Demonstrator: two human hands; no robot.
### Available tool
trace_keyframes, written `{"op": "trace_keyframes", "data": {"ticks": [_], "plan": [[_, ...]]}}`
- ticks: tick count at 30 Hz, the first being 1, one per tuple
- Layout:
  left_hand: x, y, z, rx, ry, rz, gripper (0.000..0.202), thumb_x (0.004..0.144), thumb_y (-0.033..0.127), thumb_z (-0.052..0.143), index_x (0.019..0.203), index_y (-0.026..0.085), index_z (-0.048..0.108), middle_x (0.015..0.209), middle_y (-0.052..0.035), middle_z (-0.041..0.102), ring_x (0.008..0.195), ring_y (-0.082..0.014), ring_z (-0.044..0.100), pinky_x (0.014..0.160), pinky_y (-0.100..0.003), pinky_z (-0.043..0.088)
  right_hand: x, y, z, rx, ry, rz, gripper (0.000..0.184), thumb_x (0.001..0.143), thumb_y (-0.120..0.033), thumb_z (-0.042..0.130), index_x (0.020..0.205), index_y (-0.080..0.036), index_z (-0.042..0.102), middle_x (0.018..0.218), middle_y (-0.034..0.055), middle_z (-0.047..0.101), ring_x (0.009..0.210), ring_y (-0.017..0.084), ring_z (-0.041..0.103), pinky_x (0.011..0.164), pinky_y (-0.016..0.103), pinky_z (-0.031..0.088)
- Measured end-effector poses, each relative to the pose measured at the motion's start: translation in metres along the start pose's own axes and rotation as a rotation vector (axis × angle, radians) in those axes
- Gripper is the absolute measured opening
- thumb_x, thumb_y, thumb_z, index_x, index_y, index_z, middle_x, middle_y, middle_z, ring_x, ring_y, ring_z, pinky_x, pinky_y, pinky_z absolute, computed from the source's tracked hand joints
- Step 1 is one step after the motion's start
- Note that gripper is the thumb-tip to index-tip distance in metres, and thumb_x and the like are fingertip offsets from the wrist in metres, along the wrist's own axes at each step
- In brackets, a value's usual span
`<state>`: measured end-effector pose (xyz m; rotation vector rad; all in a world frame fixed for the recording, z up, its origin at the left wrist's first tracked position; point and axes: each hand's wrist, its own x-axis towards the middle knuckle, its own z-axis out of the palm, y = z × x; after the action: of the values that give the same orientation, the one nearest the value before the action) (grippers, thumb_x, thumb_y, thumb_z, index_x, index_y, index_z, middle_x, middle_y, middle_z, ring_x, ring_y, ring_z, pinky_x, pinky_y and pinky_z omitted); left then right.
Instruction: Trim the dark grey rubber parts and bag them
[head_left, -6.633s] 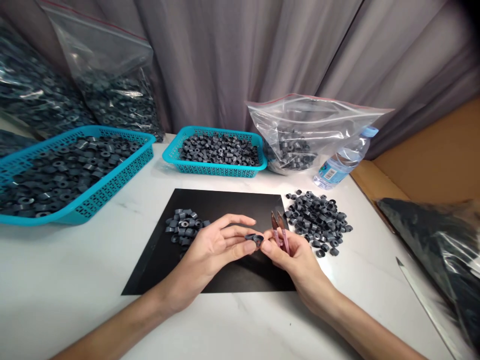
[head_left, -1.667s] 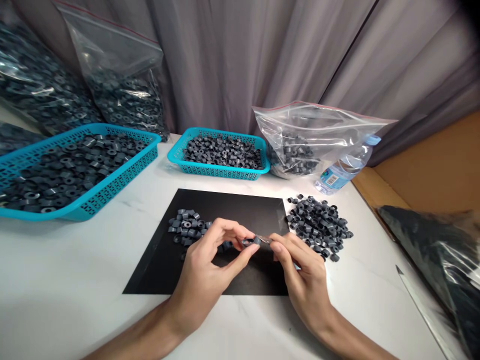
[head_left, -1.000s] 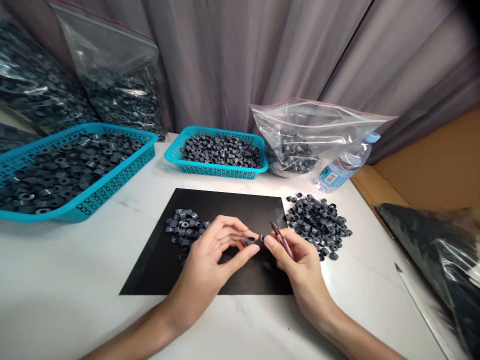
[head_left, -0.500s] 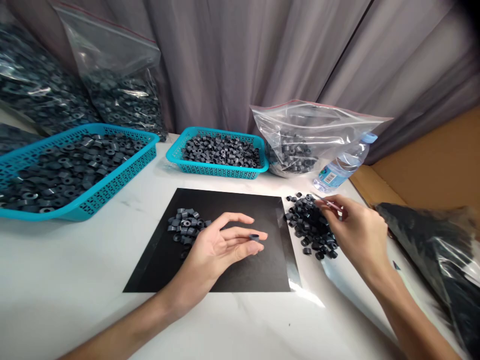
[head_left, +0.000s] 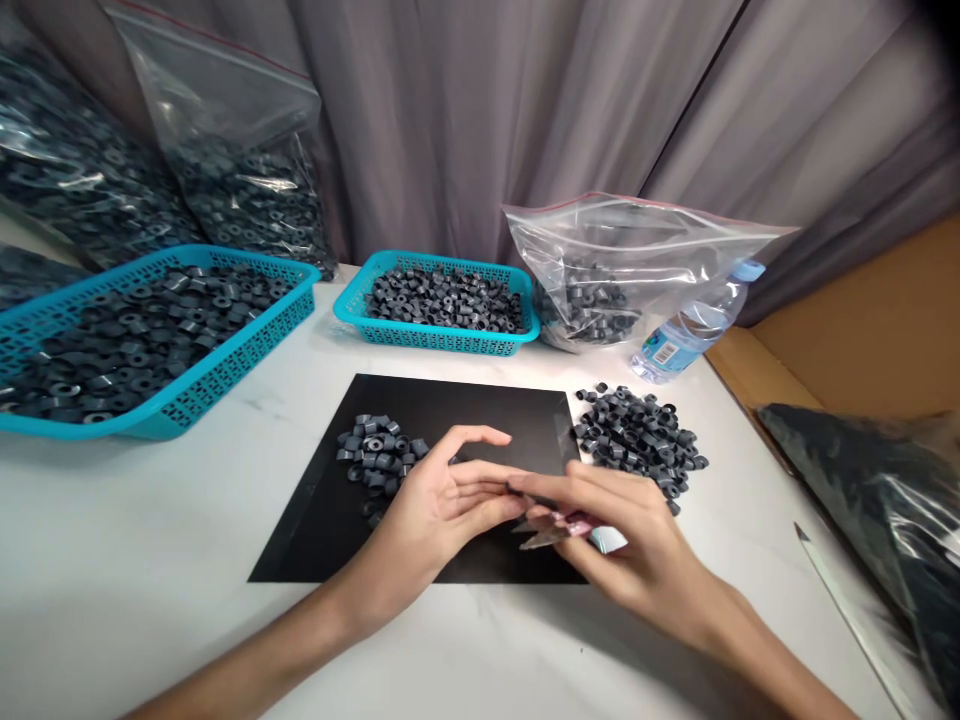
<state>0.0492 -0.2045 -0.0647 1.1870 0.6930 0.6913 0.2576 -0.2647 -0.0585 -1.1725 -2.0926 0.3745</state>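
Note:
My left hand (head_left: pixel 442 505) is over the black sheet (head_left: pixel 480 405), thumb and fingertips pinched on a small dark grey plastic ring, now mostly hidden behind the fingers. Reaching in from the right, my right hand (head_left: pixel 637 535) meets those fingertips. It grips a small pointed metal tool (head_left: pixel 547 535) with pink on it, its two tips apart and blurred; its exact kind is unclear. Left of my left hand, a heap of grey plastic rings (head_left: pixel 379 455) lies on the sheet. Another heap of rings (head_left: pixel 637 435) sits beyond my right hand, beside the sheet's right edge.
Two blue baskets (head_left: pixel 247 345) (head_left: pixel 450 337) hold many similar rings. Clear zip bags (head_left: pixel 240 190) (head_left: pixel 585 300) of rings stand behind them. A water bottle (head_left: pixel 690 335) leans at the back right. A pointed strip (head_left: pixel 847 610) and a plastic-wrapped dark bundle (head_left: pixel 862 480) lie at right.
My right hand has come left from the right heap with the pointed tool, up to my left fingertips. The left hand has stayed nearly in place, still pinching the ring.

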Motion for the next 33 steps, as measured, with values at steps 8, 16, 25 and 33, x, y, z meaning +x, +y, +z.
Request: {"op": "trace_keyframes", "data": {"ticks": [8,16,25,33], "plan": [[0.002,-0.003,-0.001,0.080,0.078,-0.002,0.034,0.088,0.024,0.075,0.114,0.027,0.053,0.106,-0.0019,0.080,0.101,-0.0172,0.076,0.097,-0.029,0.057,-0.004,0.014,-0.002,0.120,0.076,0.227,0.022,0.098,-0.018,0.052,0.108,-0.019,0.072,0.089,0.0054,0.072,0.066,0.015,0.063,0.055,0.023,0.048],[-0.001,-0.006,-0.003,0.142,0.054,0.028,0.035,0.091,0.031,0.071,0.119,0.026,0.051,0.111,-0.0041,0.078,0.104,-0.0216,0.076,0.101,-0.037,0.057,-0.003,0.007,0.010,0.291,-0.126,0.331,0.025,0.102,-0.031,0.053,0.119,-0.024,0.069,0.069,-0.0022,0.059,0.053,0.012,0.043,0.050,0.023,0.033],[0.000,-0.014,-0.003,0.305,0.075,0.004,0.035,0.091,0.034,0.070,0.120,0.031,0.052,0.114,0.0004,0.078,0.111,-0.0196,0.072,0.103,-0.033,0.054,0.001,0.016,0.012,0.319,0.019,0.486,0.024,0.102,-0.040,0.054,0.092,-0.020,0.064,0.069,-0.0031,0.051,0.058,0.012,0.037,0.055,0.025,0.029],[-0.002,-0.013,-0.001,0.337,0.077,0.045,0.033,0.092,0.033,0.068,0.121,0.031,0.052,0.115,0.0011,0.078,0.111,-0.0179,0.073,0.099,-0.030,0.056,0.005,0.009,0.018,0.561,-0.038,0.504,0.026,0.099,-0.042,0.061,0.092,-0.019,0.070,0.074,-0.0019,0.056,0.064,0.012,0.042,0.058,0.024,0.032]]}}
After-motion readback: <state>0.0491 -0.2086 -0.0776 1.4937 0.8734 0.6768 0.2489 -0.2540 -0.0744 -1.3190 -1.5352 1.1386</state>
